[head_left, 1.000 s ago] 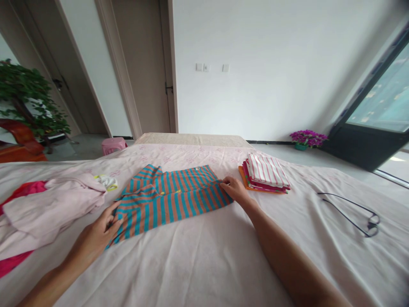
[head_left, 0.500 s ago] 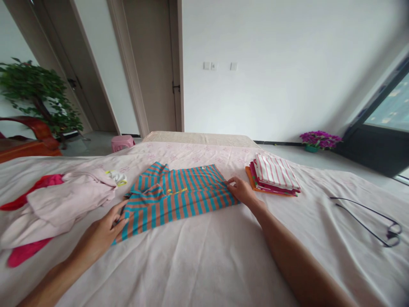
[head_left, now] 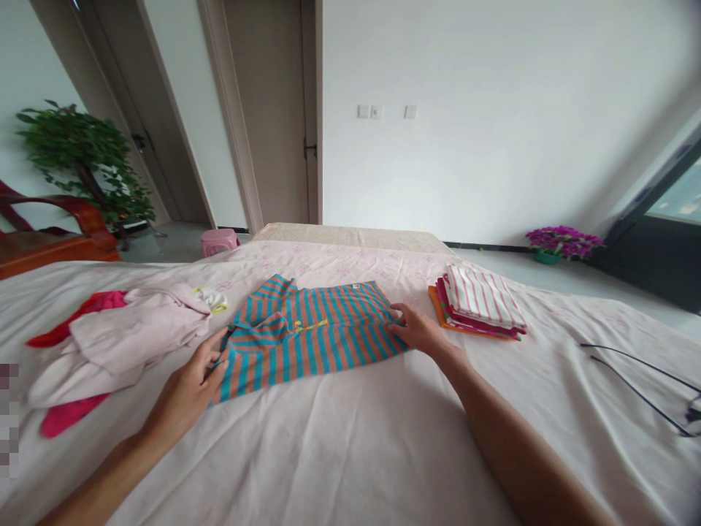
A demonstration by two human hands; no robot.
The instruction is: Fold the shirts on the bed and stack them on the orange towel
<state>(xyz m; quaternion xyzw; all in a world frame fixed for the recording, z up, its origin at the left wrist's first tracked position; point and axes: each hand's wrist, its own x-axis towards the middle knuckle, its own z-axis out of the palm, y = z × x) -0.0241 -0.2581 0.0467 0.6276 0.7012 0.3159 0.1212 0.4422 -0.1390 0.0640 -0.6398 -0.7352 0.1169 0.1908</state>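
Note:
A striped blue and orange-brown shirt [head_left: 312, 351] lies on the bed sheet, one side folded over lengthwise, with its sleeves to the left. Some yellow trim or print shows near its middle. My left hand [head_left: 194, 376] rests at its left end, fingers and thumb spread against the cloth. At the right end, my right hand [head_left: 419, 329] touches the edge with fingertips and thumb apart. Just beyond that hand sits a stack of folded clothes [head_left: 482, 299], a white one with red stripes on top.
A loose heap of pink and red clothes [head_left: 136, 336] lies at the left. Eyeglasses [head_left: 640, 387] rest on the sheet at the right. Beyond the bed are a pink stool [head_left: 219, 241], a wooden chair [head_left: 82, 219], a leafy plant [head_left: 82, 161] and purple flowers [head_left: 564, 241].
The view has turned slightly left. My left thumb and fingers, closed on the shirt's left edge before, now lie spread on it. My right fingers have loosened at the right edge.

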